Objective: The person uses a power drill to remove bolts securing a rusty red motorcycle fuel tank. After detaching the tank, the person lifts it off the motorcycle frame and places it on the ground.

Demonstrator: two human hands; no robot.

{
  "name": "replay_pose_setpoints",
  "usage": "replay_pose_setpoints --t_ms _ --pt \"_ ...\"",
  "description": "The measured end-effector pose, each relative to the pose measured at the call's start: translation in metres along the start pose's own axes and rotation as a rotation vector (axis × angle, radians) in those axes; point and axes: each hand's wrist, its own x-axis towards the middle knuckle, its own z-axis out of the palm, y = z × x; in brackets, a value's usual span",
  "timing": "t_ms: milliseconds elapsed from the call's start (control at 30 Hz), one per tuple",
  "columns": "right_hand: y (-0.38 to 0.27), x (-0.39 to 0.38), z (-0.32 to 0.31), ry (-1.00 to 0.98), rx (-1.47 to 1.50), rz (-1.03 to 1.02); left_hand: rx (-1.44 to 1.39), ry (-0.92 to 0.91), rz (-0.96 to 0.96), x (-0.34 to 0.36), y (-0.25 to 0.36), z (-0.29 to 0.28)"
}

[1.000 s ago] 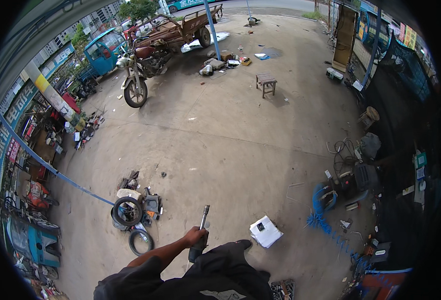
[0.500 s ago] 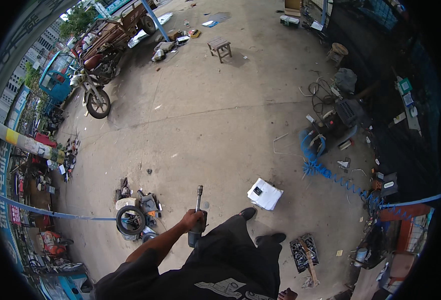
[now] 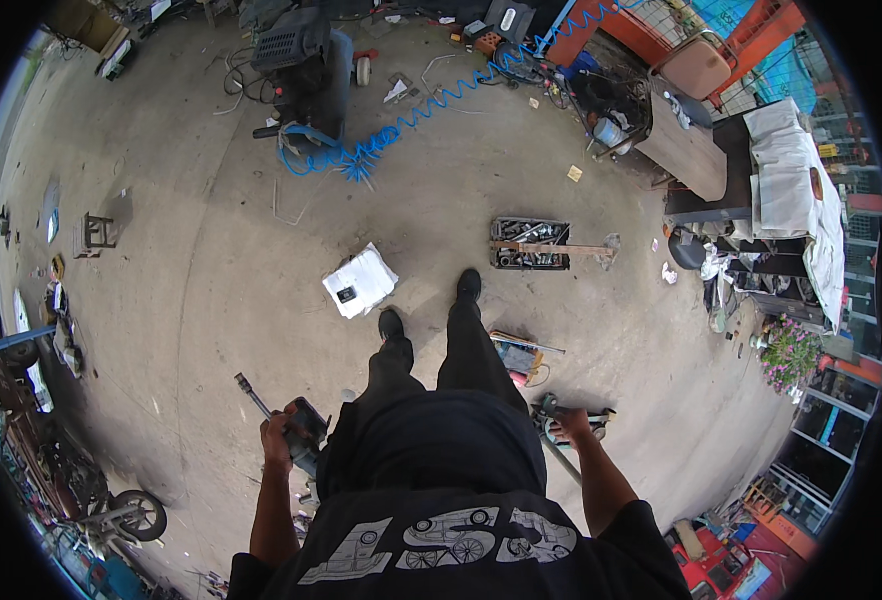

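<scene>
**A:** What do I have at the hands?

**B:** Left hand (image 3: 279, 432) is wrapped tight round the grip of an impact wrench (image 3: 296, 432), held at hip height on the left, its long socket extension (image 3: 252, 393) sticking up and left over bare concrete. Right hand (image 3: 568, 425) is clenched round a second tool (image 3: 559, 432), grey-green with a rod running down-right from the fist; I can't tell what kind.

**A:** Anything close to the feet?

**B:** Both black shoes (image 3: 391, 325) are on the concrete. A white box (image 3: 360, 281) with a small dark item on top lies just left of them. Just right of the right leg, a small yellow and blue device (image 3: 516, 356) lies on the floor, close to the right hand. Ahead of the shoes is an open tool tray (image 3: 530, 243) with a wooden stick (image 3: 551, 248) laid across it.

**A:** Further out?

**B:** A blue coiled air hose (image 3: 401, 118) runs across the floor to a dark compressor unit (image 3: 301, 60) at the top. A table under white cloth (image 3: 791, 180) is on the right, with clutter beneath it. A small stool (image 3: 98, 232) sits far left, a motorcycle wheel (image 3: 136, 515) at lower left. The floor between shoes and tray is only concrete.

**A:** Versus half a second back?

**B:** The view has swung hard: the hose and compressor moved from the right side to the top, and the tray went from beside the feet to in front. The right hand and its tool came into view; earlier I only saw the left with the wrench. The left grip is unchanged.
</scene>
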Motion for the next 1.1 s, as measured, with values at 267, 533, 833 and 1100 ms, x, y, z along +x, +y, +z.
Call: replay_pose_setpoints --t_ms 267,533,833,1100 --pt "0.158 0.117 0.013 -0.295 0.202 -0.091 0.082 -0.141 0.078 0.037 0.059 0.017" --pt "0.076 -0.012 0.057 -0.036 0.445 -0.076 0.176 -0.221 0.142 0.052 0.075 0.024" --pt "0.108 0.041 0.027 -0.348 0.688 0.011 0.079 -0.155 0.053 0.041 0.050 0.006" --pt "0.053 0.003 0.043 0.180 0.387 -0.142 0.134 -0.114 0.041 0.031 0.028 -0.012"
